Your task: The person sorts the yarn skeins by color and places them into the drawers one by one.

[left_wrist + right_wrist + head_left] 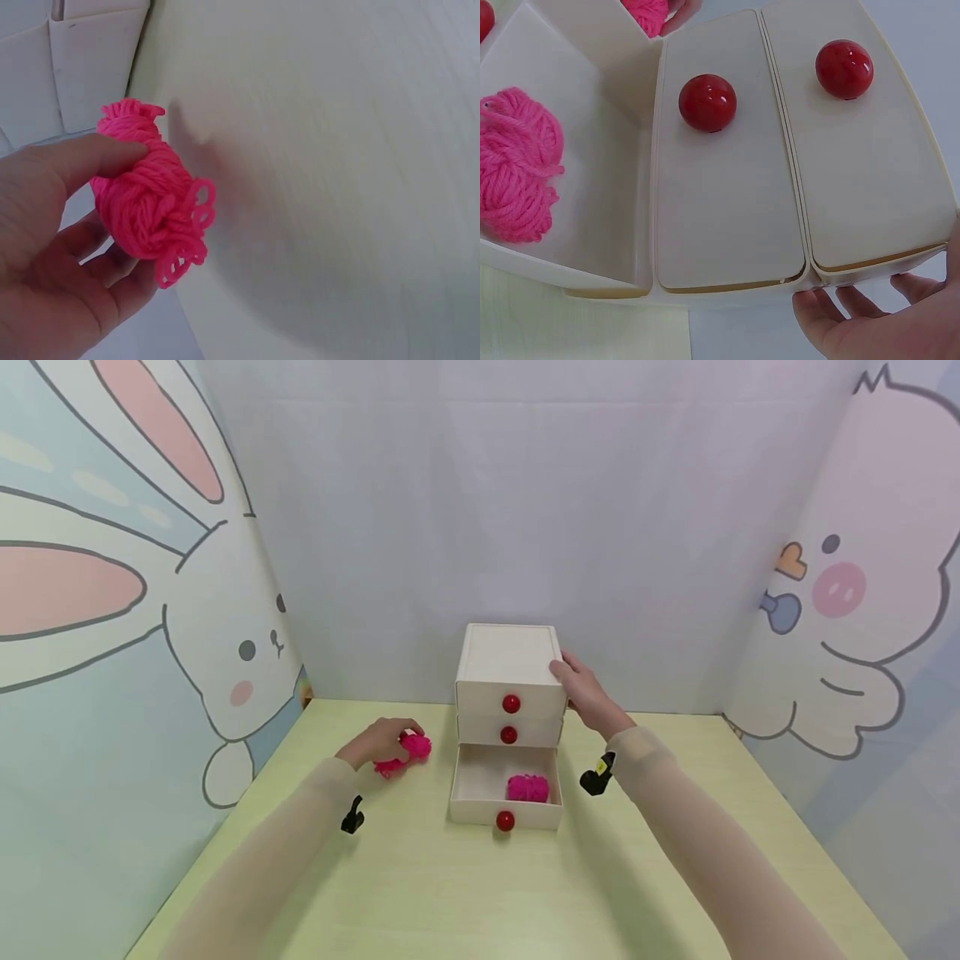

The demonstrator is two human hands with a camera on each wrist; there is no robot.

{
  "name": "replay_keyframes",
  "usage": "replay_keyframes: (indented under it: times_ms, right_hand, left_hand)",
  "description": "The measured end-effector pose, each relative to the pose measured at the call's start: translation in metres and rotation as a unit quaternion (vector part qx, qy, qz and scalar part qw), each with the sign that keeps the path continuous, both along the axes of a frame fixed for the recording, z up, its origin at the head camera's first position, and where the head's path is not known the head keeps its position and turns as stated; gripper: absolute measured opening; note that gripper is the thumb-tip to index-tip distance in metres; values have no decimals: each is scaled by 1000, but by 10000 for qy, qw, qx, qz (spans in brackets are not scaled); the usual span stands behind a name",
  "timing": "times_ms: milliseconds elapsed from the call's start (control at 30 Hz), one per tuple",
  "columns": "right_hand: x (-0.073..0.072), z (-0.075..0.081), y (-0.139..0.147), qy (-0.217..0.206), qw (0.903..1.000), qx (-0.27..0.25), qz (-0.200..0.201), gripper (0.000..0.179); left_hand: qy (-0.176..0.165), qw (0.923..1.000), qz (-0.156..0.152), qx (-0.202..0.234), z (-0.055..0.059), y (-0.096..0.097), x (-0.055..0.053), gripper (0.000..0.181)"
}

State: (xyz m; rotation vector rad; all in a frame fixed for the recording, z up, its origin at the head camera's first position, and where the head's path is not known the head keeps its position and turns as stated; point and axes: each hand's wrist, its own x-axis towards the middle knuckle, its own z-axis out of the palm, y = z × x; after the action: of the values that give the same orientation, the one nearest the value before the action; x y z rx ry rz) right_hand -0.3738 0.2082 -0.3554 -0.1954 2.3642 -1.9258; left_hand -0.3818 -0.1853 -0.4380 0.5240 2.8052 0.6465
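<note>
My left hand [384, 741] grips a skein of bright pink yarn [146, 191] between thumb and fingers, above the table left of a small white drawer unit [510, 652]. Looped strand ends hang from it. My right hand [592, 697] presses the unit's upper right side, fingers spread along the side and thumb at the top edge. Of the unit's drawers, the bottom drawer [480, 772] is pulled out, and a second pink yarn skein [528, 788] lies inside, toward its front right. The upper two drawers are closed; each drawer has a round red knob [707, 103].
The unit stands on a pale wood table [420, 893], near the light back wall [510, 510]. Printed side panels flank the table, a rabbit [225, 668] on the left and a white cartoon animal [862, 610] on the right.
</note>
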Motion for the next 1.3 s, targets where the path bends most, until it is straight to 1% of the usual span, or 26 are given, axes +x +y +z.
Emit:
replay_keyframes:
  times_ms: [167, 267, 367, 433, 600, 733, 800, 933, 1133, 1233, 1300]
  right_hand:
    - [1, 0, 1, -49, 10000, 16, -23, 65]
    - [-1, 0, 2, -47, 10000, 21, -27, 66]
    - [-3, -1, 3, -27, 10000, 31, 11, 67]
    - [-3, -1, 4, -24, 10000, 43, 34, 67]
    - [-1, 0, 5, 0, 10000, 45, 59, 66]
    - [2, 2, 5, -36, 10000, 32, 79, 66]
    - [4, 3, 5, -49, 9999, 39, 85, 66]
    - [4, 3, 5, -66, 10000, 16, 32, 66]
    - [5, 1, 3, -53, 10000, 10, 53, 65]
    - [6, 1, 3, -29, 10000, 40, 56, 65]
    - [5, 2, 3, -19, 10000, 43, 43, 65]
  left_hand:
    - [-64, 9991, -391, 160, 20, 2, 7, 47]
    - [-10, 9971, -726, 225, 32, 7, 12, 47]
    - [47, 9941, -1049, 268, 43, 14, 21, 47]
    - [60, 9923, -1206, 275, 48, 19, 28, 47]
    - [45, 9890, -1452, 276, 58, 36, 42, 48]
    - [-5, 9881, -1510, 279, 63, 52, 51, 49]
    - [-25, 9875, -1552, 289, 65, 61, 54, 49]
    - [43, 9845, -1739, 229, 64, 78, 55, 48]
    - [171, 9774, -2102, 161, 53, 100, 55, 45]
    - [294, 9747, -2216, 32, 49, 110, 55, 44]
    - [410, 9725, -2287, -128, 46, 116, 54, 45]
